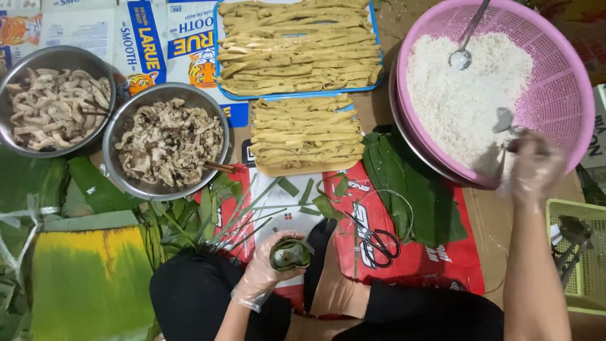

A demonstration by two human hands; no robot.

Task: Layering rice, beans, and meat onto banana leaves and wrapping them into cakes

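the left hand [268, 271] cups a folded leaf [290, 254]; the right hand [533, 165], blurry, seems to grip a spoon [505, 121] in the rice [464, 95].

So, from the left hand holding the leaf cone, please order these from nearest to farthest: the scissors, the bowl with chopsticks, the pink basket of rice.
From the left hand:
1. Scissors, just to its right on the red packaging.
2. Bowl with chopsticks, up and to the left.
3. Pink basket, far upper right, where the right hand reaches.
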